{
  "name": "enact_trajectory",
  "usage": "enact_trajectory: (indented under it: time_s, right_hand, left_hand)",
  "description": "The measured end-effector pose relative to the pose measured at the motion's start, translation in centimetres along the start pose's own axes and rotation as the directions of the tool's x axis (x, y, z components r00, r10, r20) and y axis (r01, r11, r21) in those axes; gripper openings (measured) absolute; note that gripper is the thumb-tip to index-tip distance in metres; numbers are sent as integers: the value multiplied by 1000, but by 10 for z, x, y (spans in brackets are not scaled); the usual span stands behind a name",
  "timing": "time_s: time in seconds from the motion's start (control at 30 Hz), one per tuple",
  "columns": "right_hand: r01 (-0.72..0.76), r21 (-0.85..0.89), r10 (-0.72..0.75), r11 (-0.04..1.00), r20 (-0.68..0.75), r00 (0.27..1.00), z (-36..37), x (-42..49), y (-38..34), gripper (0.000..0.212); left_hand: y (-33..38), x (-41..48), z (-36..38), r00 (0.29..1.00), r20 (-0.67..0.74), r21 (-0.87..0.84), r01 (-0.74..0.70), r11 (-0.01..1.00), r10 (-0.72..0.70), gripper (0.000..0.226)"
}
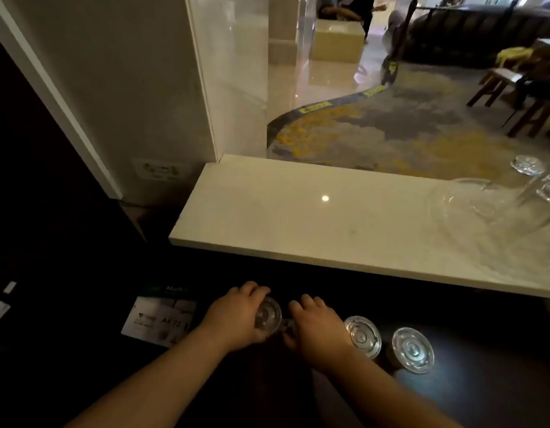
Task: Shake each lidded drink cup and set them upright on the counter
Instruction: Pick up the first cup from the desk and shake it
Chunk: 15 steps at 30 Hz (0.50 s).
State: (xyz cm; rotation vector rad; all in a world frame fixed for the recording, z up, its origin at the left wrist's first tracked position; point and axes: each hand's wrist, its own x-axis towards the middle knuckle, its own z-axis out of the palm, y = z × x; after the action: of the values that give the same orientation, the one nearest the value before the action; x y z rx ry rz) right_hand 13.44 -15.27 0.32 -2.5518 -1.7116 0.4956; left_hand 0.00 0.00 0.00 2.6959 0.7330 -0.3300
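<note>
Beyond the glass lies a big room with a grey and yellow carpet (406, 131) and some wooden stools (514, 97) at the right. Nearer, a pale worktop (298, 217) of stone runs across the middle of the view, and clear glassware (489, 196) stands at its right end. Below and in front of it lies a dark worktop (483, 396), lower and very dim. On this dark worktop, at the left, lies a pack of paper (158, 316) with a white label. Two bare forearms come in from the bottom edge. The left grip (236, 316) is clamped round the held cup (268, 315), a clear cup with a clear lid; the fingers curl over its far side and the thumb is at its near side, and the lid faces up toward the camera. The right grip (317, 330) is just beside this cup, with the fingers bent downward; perhaps they touch something small between the two hands, but the place is too dark, and I cannot tell whether this grip holds anything. To the right of it the middle cup (362, 335) stands upright on the dark worktop with its lid on, and the right cup (413, 350) stands upright just beside that one, also with a lid.
</note>
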Motion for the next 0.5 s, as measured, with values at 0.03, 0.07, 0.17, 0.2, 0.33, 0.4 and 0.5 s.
enact_trajectory:
  time_s: [0.03,0.07,0.17,0.2,0.33,0.4,0.5]
  right_hand:
    - [-8,9,8,1000,27,1000,4,3,-1,56]
    - [-20,13,20,1000,21,1000,9,7,-2,58]
    - [-37,8,37,999,15,999,20,18,-8,62]
    - [-39,9,39,999,16,999,24,21,-12,62]
    - [-44,29,44,999,18,999,33,28,-18,59]
    - [-42,62,41,997,26,999,37,29,-21,59]
    - [-41,96,37,995,37,999,42,23,-26,56]
  left_hand:
    - [-1,4,4,999,44,-11,17,1000,-17,100]
    - [-1,7,5,997,62,-5,36,999,-36,104]
    - [-7,14,18,989,118,-6,91,996,-90,111]
    - [-9,15,22,986,131,-14,103,995,-100,112]
    - [-17,18,34,986,123,-51,123,991,-116,108]
    - [-17,14,36,986,112,-78,135,988,-126,103]
    - [-15,3,39,984,98,-94,161,982,-151,94]
